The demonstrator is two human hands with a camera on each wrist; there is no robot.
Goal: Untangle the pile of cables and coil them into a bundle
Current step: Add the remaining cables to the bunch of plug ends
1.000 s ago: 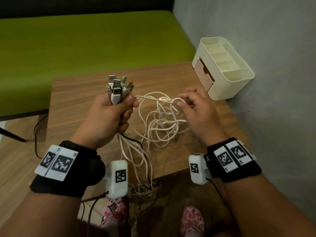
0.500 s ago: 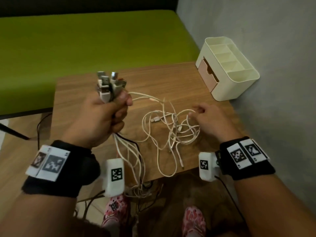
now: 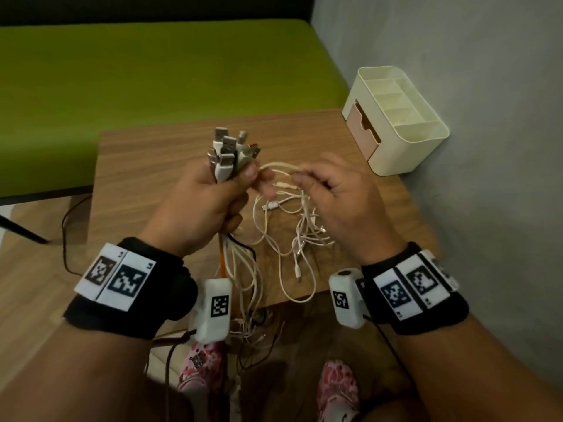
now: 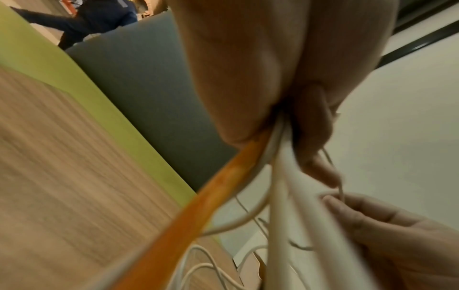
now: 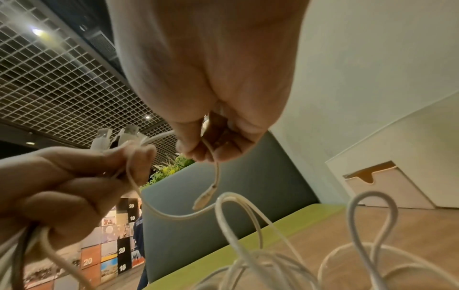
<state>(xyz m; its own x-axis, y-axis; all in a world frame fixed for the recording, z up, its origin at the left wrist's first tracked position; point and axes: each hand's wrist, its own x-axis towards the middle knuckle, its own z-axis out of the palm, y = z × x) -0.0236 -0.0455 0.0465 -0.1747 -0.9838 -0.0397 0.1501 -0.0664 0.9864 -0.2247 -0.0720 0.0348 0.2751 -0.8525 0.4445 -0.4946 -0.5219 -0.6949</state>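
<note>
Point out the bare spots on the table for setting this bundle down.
Bare wood on the brown wooden table lies left of the left hand, and along the far edge up to the cream plastic organizer. The tangle of white cables crowds the near right, under the right hand.

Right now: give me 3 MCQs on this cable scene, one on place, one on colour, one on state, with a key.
1. Where is the organizer?
A. far right table corner, by the wall
B. on the floor
C. on the green bench

2. What colour is the one non-white, non-black cable in the left hand?
A. blue
B. orange
C. green

3. What is the right hand doing?
A. resting flat on the table
B. pinching a thin white cable
C. holding the organizer

Key: 1 A, the head view shows it at that corner; 2 B, the left wrist view shows orange; 3 B, its fingertips close on the strand in the right wrist view.
</note>
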